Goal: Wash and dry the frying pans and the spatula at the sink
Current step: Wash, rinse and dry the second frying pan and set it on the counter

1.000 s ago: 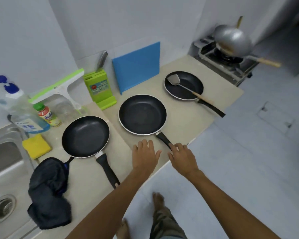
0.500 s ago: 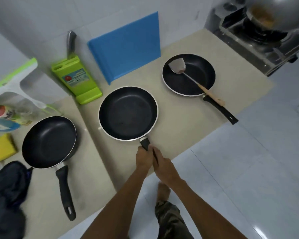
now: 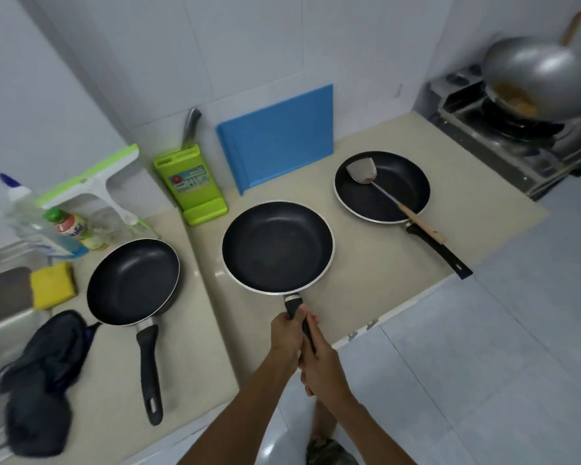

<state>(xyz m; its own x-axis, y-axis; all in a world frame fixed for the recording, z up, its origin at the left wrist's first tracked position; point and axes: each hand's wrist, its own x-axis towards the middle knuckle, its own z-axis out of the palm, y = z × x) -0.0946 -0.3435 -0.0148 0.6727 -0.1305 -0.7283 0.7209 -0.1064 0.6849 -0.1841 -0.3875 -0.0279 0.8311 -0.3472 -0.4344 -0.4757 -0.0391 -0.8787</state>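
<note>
Fingers [image 3: 302,312] round pan handle [image 3: 292,302], pans [image 3: 133,280] alongside

Soft, even, cool indoor light; faint shadows. Glare on wok [image 3: 534,72] upper right. Motion blur at left edge; wide-angle bending toward edges.

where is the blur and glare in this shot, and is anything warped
Head view: motion blur smears the left edge, the spray bottle and dark cloth; the wok at top right is soft; the middle pan, gripped by the left hand and right hand, is sharp. Head view: wide-angle bends the counter edge; a pale glare spot sits on the floor at the bottom.
</note>
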